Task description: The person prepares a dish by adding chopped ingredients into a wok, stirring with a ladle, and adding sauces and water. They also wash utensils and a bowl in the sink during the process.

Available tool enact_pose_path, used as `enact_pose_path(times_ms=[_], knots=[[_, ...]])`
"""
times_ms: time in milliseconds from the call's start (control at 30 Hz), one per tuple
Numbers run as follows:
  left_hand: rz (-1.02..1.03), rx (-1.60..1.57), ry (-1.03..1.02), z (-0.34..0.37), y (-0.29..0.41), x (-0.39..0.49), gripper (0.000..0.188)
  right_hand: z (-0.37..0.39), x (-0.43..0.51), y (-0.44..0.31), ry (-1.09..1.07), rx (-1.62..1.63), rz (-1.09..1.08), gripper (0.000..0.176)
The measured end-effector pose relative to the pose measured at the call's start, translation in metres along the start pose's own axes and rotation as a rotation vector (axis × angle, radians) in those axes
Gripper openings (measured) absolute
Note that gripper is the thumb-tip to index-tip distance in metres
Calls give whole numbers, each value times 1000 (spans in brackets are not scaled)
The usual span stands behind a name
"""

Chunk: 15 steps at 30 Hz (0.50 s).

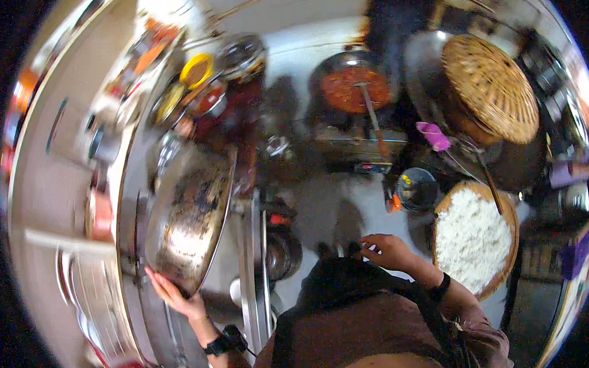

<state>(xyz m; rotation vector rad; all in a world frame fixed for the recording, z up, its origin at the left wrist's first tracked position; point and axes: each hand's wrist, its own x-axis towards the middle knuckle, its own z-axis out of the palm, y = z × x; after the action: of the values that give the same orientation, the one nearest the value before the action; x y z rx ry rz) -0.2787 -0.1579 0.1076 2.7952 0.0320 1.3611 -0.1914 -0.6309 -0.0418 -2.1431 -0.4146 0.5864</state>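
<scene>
My left hand is at the lower edge of a large metal basin, with the palm and fingers against it. The basin stands tilted over the counter on the left, its dull side stained dark and catching a bright reflection. My right hand hangs in front of my body with loosely bent fingers and nothing visible in it. Right of that arm lies a round woven tray heaped with white cooked-looking grains or flour. Motion blur hides finer detail on the left.
A wok of red sauce with a long-handled spatula sits on a stove. A wicker lid leans over a large wok at the right. A dark bucket stands on the floor. Several bowls, including a yellow one, crowd the back left.
</scene>
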Motion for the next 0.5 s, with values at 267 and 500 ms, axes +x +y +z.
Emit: enact_pose_path(times_ms=[267, 500], knots=[[-483, 582, 124, -256, -21, -270, 60, 97, 46, -96, -248, -256, -433, 35], [-733, 706, 208, -386, 25, -389, 71, 294, 19, -262, -677, -381, -556, 35]])
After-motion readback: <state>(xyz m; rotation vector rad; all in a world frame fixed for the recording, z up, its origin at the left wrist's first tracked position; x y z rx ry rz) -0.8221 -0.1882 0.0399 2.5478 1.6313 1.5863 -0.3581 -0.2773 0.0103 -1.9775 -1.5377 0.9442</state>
